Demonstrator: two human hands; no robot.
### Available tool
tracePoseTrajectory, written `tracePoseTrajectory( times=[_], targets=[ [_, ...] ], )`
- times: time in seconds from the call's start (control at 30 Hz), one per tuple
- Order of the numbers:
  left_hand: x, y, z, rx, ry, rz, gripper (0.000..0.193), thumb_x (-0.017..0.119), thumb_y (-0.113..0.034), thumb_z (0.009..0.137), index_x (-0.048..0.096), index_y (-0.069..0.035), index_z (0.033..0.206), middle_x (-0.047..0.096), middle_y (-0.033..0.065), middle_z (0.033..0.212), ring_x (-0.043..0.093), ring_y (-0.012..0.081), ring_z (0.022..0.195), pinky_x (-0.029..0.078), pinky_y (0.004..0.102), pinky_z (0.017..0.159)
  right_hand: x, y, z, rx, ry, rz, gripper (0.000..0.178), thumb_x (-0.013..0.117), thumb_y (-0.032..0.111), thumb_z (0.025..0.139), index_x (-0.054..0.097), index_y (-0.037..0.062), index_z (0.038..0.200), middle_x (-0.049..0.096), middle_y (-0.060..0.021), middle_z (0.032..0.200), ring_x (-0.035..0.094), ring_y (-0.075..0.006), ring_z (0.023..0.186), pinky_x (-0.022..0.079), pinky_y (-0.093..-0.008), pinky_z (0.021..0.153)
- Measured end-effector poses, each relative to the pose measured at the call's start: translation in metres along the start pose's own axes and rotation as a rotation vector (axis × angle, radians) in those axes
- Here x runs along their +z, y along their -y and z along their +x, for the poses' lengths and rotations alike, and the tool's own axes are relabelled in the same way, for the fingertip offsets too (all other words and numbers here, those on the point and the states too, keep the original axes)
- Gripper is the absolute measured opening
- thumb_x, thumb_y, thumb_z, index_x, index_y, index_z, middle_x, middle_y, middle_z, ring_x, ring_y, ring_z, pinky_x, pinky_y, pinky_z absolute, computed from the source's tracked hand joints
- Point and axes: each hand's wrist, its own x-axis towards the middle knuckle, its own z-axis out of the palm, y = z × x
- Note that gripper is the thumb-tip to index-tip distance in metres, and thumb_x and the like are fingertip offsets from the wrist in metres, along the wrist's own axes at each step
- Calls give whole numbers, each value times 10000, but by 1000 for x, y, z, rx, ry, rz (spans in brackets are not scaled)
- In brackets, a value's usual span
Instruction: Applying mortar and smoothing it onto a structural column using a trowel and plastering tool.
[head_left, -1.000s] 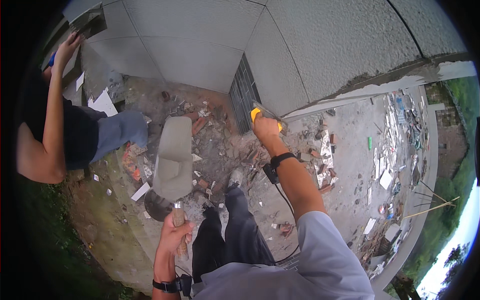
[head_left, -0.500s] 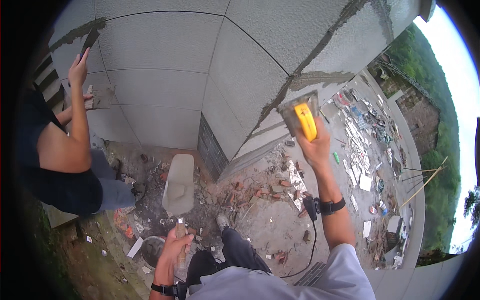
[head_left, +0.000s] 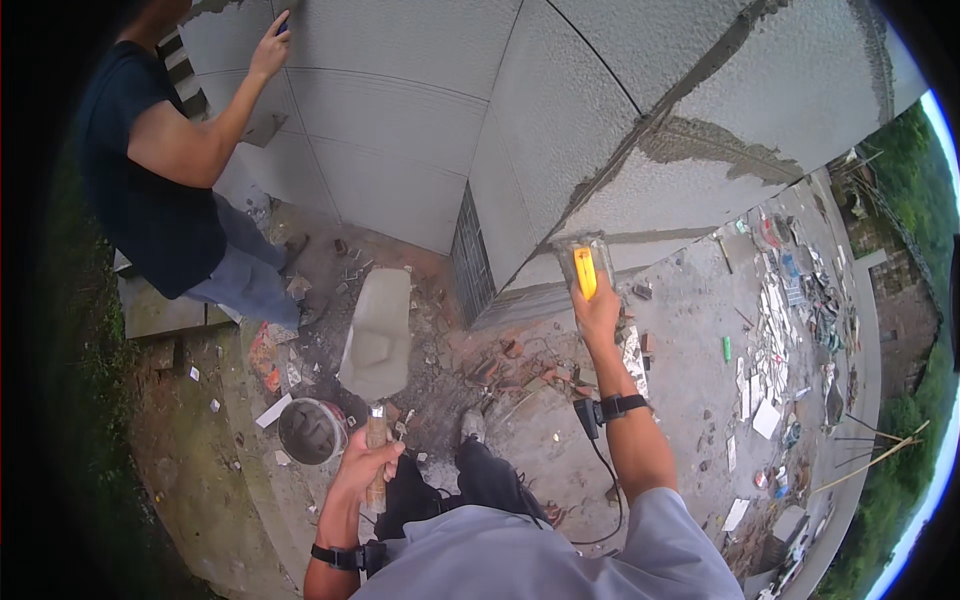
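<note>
My right hand (head_left: pixel 598 308) is closed round the yellow handle of a plastering float (head_left: pixel 586 270), whose flat plate meets the wall corner near its lower end. Dark wet mortar (head_left: pixel 655 125) runs in a strip along that corner and spreads onto the right-hand wall face. Low in front of me, my left hand (head_left: pixel 362 468) grips the wooden handle of a broad trowel (head_left: pixel 347 358). Its long, round-cornered blade points away from me and carries a smooth heap of grey mortar (head_left: pixel 375 345).
A bucket (head_left: pixel 312 432) of grey mortar stands left of my left hand. At the far left a co-worker (head_left: pixel 165 190) reaches up to the panelled wall (head_left: pixel 390 105). Broken bricks (head_left: pixel 500 375) and white tile pieces (head_left: pixel 765 350) litter the ground; bamboo poles (head_left: pixel 870 455) lean at the right.
My right hand has moved the float down along the wall corner. My view has shifted, bringing the bucket into fuller sight. The co-worker's raised hand is higher on the wall.
</note>
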Motion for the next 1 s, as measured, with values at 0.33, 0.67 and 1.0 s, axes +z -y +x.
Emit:
tracePoseTrajectory(
  times=[0.33, 0.67, 1.0],
  targets=[
    [34, 30, 32, 55, -144, -139, 245, 704, -78, 828, 493, -70, 951, 513, 9, 665, 519, 100, 493, 424, 243, 426, -9, 27, -5, -222, 176, 252, 337, 641, 276, 899, 512, 19, 1074, 581, -210, 813, 584, -395, 721, 450, -446, 633],
    [-2, 85, 82, -59, -91, -50, 257, 711, -36, 805, 490, -74, 931, 527, 17, 675, 514, 95, 489, 419, 235, 414, 141, -89, -55, -249, 353, 100, 339, 634, 258, 897, 488, -7, 1050, 561, -253, 830, 544, -450, 784, 413, -501, 667],
    [-25, 142, 116, -188, -86, -111, 268, 724, -31, 793, 491, -72, 918, 533, 24, 631, 542, 119, 459, 445, 254, 411, 131, -105, -99, -243, 383, 92, 329, 623, 222, 914, 483, -13, 1097, 547, -202, 888, 559, -378, 792, 452, -425, 695]
  ],
)
